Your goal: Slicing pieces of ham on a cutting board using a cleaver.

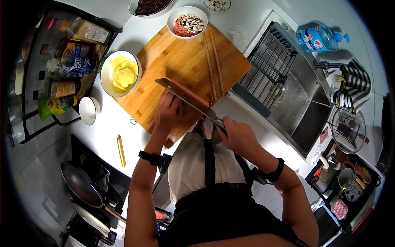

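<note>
My right hand [239, 134] grips the handle of a kitchen cleaver [188, 97], whose blade slants across the wooden cutting board [172, 55]. Along the blade's far side lies a long pink strip, seemingly ham sausage [193, 94]. My left hand [168, 109] is on the board at the near side of the blade, fingers bent. A pink piece [150, 123] pokes out beside its wrist; what lies beneath the fingers is hidden. Two wooden chopsticks [213, 61] rest on the board's right part. A white bowl [187, 11] of pink minced meat and diced mushroom stands at its far corner.
At the board's left is a bowl [103, 83] of yellow mash, near a small white bowl [89, 111]. A gold-coloured stick [121, 151] lies on the counter. The sink [308, 108] with its rack is right, the bottle shelf [101, 64] left, a wok [81, 183] lower left.
</note>
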Motion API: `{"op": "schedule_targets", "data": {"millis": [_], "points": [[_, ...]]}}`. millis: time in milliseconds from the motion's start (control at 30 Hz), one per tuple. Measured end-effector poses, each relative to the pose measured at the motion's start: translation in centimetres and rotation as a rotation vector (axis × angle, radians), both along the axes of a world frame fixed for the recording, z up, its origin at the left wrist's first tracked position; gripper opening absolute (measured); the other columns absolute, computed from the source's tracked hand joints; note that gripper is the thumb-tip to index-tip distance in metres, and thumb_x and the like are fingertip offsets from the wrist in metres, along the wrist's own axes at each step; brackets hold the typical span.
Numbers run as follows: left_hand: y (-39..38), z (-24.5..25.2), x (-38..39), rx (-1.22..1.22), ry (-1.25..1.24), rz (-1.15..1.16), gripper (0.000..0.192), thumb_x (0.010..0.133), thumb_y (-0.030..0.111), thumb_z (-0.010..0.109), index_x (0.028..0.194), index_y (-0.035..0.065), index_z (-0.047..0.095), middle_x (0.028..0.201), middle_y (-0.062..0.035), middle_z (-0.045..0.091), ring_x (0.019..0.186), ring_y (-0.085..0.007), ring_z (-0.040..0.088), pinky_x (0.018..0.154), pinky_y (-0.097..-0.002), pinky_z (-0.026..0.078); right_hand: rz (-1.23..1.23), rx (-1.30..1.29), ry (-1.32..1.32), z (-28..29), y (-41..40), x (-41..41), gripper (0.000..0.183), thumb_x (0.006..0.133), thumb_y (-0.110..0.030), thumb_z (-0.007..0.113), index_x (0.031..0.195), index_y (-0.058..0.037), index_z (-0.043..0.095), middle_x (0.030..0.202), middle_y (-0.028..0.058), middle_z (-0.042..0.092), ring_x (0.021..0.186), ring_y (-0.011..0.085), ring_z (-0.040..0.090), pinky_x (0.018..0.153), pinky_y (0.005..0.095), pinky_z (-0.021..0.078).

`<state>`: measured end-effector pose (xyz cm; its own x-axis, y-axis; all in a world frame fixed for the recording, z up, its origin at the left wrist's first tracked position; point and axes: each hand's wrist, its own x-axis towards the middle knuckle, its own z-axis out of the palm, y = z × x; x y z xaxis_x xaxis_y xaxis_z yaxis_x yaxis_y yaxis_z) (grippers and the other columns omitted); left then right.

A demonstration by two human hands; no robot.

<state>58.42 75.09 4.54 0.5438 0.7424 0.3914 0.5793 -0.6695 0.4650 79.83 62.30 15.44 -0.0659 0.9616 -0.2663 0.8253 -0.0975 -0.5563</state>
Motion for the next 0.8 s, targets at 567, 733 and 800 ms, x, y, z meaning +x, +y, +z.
{"op": "schedule_targets", "data": {"millis": [567,733,800], "points": [[-0.1,-0.1,-0.1,-0.022,0.046,0.013,0.023,0.072,0.004,0.064,0.094,0.0009,0.065,0.112,-0.0168,0.057,0.111,-0.0360,0.052,0.093,-0.0425,0.046,0.074,-0.034,-0.049,0.0,1.2,0.0,0.025,0.085,-0.021,0.060,0.086,-0.0019,0.046,0.067,0.0152,0.058,0.058,0.0334,0.060,0.051,0.0394,0.0484],[-0.2,0.0,0.0,-0.014,0.052,0.022,0.022,0.072,0.005,0.064,0.094,0.0006,0.065,0.111,-0.0172,0.057,0.110,-0.0366,0.052,0.093,-0.0427,0.046,0.096,-0.013,-0.064,-0.9,1.3,0.0,0.024,0.085,-0.021,0.060,0.086,-0.0019,0.045,0.066,0.0150,0.057,0.056,0.0333,0.059,0.050,0.0396,0.0478],[-0.2,0.1,0.1,-0.012,0.057,0.023,0.022,0.073,0.005,0.064,0.094,0.0004,0.065,0.111,-0.0174,0.057,0.110,-0.0368,0.053,0.093,-0.0427,0.046,0.101,-0.012,-0.073,-1.2,1.3,0.1,0.024,0.085,-0.021,0.060,0.087,-0.0019,0.045,0.066,0.0149,0.057,0.056,0.0334,0.059,0.049,0.0396,0.0476]]}}
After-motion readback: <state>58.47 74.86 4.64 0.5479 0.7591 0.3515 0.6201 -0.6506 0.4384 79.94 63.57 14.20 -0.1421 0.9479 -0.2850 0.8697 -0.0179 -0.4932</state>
